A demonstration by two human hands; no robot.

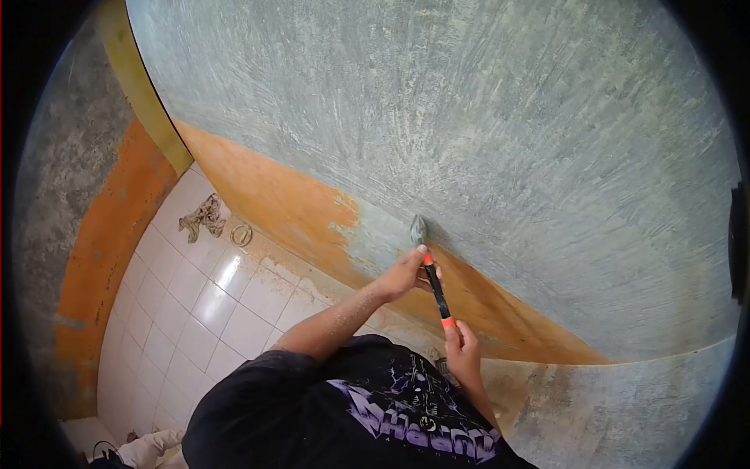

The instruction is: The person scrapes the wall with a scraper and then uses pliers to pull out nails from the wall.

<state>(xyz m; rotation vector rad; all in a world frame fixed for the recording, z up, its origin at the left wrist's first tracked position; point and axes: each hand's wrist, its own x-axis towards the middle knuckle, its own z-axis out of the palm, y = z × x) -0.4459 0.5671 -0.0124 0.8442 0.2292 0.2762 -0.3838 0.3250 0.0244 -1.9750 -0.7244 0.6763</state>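
A scraper (437, 291) with a black and orange handle slants between my two hands, its grey metal head up against the wall. My left hand (404, 275) is wrapped round the handle just below the head. Lower down, my right hand (462, 349) holds the handle's orange end. The head touches or nearly touches the grey wall (469, 141), near the upper edge of the orange band (273, 187). Beside the head, a patch of that band is bare and grey. Pale dust covers my left forearm.
White floor tiles (187, 289) lie at the left, with a crumpled cloth (205, 217) and a roll of tape (241, 234) on them. Crumbs of orange debris line the wall's foot. Another wall (94, 266) stands at the far left, beside a yellow frame (141, 78).
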